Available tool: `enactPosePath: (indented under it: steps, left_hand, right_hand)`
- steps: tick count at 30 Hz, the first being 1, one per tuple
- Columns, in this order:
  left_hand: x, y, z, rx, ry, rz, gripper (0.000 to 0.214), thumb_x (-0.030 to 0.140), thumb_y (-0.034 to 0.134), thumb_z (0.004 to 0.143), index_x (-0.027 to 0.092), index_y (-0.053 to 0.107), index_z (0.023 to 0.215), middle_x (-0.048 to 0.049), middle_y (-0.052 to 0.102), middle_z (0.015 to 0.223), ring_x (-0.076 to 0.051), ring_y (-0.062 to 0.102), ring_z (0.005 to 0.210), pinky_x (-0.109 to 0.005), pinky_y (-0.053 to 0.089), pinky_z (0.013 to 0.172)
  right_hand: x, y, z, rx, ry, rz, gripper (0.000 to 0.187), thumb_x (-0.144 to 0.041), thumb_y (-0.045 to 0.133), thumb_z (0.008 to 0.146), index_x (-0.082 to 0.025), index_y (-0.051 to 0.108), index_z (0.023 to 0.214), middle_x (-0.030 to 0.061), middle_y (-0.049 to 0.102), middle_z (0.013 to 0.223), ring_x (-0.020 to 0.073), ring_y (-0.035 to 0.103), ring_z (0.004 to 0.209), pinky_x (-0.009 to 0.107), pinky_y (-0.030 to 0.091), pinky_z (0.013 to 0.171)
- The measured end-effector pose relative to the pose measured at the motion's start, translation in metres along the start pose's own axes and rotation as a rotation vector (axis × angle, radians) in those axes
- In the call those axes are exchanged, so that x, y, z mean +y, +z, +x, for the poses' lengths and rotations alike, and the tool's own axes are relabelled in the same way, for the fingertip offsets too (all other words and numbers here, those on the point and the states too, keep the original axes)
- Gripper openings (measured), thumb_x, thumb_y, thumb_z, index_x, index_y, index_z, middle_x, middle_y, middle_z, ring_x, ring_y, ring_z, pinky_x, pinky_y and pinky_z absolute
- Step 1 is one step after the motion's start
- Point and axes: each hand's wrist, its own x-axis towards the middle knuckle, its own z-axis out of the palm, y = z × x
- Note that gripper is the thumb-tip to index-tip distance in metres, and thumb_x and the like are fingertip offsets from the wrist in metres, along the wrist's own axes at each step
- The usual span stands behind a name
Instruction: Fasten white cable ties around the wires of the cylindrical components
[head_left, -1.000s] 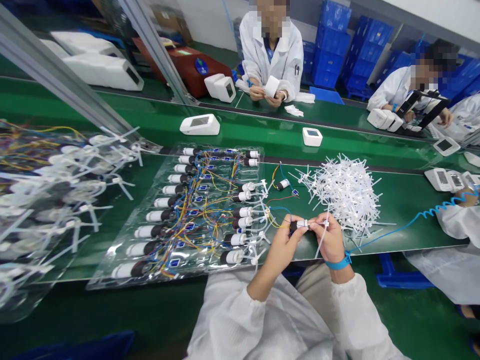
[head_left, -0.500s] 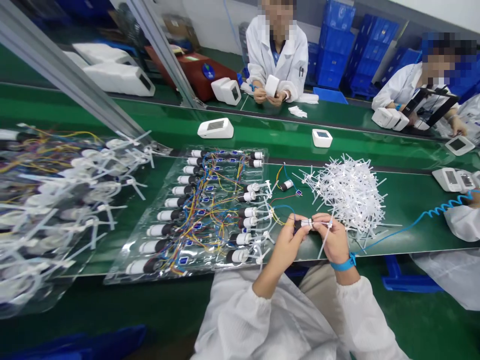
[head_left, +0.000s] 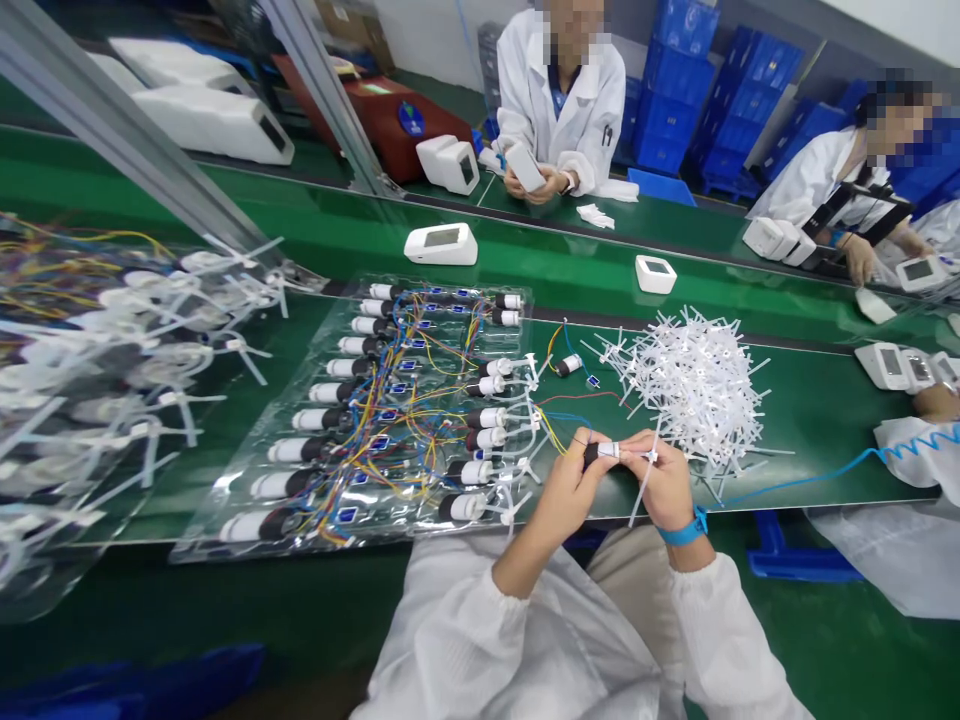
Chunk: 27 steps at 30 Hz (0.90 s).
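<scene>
My left hand (head_left: 566, 492) is closed around a small black-and-white air pump (head_left: 607, 451), a cylinder with thin coloured wires trailing to the left. At its white end, my right hand (head_left: 670, 488) pinches a piece of thin white tubing (head_left: 642, 490) with a T-shaped joint. My fingertips meet at that end, so whether the tubing sits on the pump is hidden. Just beyond my hands, another wired pump (head_left: 568, 366) lies on the green bench. Behind my right hand rises a heap of white tubing pieces (head_left: 694, 385).
Left of my hands lies a clear plastic tray (head_left: 199, 525) of wired pumps, several with tubing. A blurred second tray (head_left: 45, 590) is farther left. White devices (head_left: 442, 243) stand on the green belt (head_left: 540, 265). A blue coiled hose (head_left: 900, 447) crosses at right. Co-workers sit opposite.
My hands keep the same hold on the pump and tubing. The view has shifted slightly. The white devices on the belt have moved right, and the co-worker opposite has tilted a white device.
</scene>
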Motion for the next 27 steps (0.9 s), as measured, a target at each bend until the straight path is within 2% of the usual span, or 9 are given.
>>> enactPosePath:
  steps: [7,11,21,27]
  left_hand:
    - [-0.003,0.002,0.001,-0.005,-0.026,-0.070,0.018,0.041,0.063,0.104,0.023,0.063,0.110,-0.0011,0.069,0.092,-0.021,0.066,0.088,-0.032,0.049,0.085]
    - [-0.006,0.003,0.000,-0.012,-0.051,-0.074,0.018,0.041,0.064,0.104,0.024,0.063,0.111,-0.0006,0.067,0.089,-0.022,0.066,0.090,-0.032,0.050,0.084]
    - [0.007,-0.004,-0.002,-0.084,0.003,-0.063,0.013,0.036,0.064,0.103,0.024,0.064,0.108,-0.0020,0.073,0.100,-0.022,0.069,0.096,-0.033,0.051,0.091]
    - [0.004,-0.001,-0.003,-0.036,-0.028,-0.048,0.015,0.038,0.066,0.103,0.024,0.063,0.107,-0.0032,0.076,0.102,-0.024,0.071,0.097,-0.033,0.051,0.090]
  right_hand:
    - [-0.003,0.006,-0.002,0.041,0.072,0.108,0.005,-0.029,0.089,0.088,-0.026,0.085,0.089,0.0029,0.080,0.095,0.0223,0.073,0.093,0.036,0.057,0.090]
    - [-0.005,0.009,-0.004,0.074,0.036,0.088,0.005,-0.027,0.087,0.088,-0.025,0.083,0.087,0.0037,0.080,0.097,0.0230,0.072,0.095,0.038,0.057,0.093]
    - [-0.013,0.002,-0.009,0.031,-0.102,-0.033,0.004,-0.030,0.091,0.089,-0.030,0.087,0.090,0.0072,0.080,0.101,0.0285,0.072,0.103,0.046,0.057,0.094]
    - [-0.013,-0.002,0.000,-0.069,-0.002,0.011,0.006,-0.032,0.092,0.089,-0.028,0.087,0.089,0.0077,0.083,0.103,0.0290,0.076,0.101,0.048,0.059,0.097]
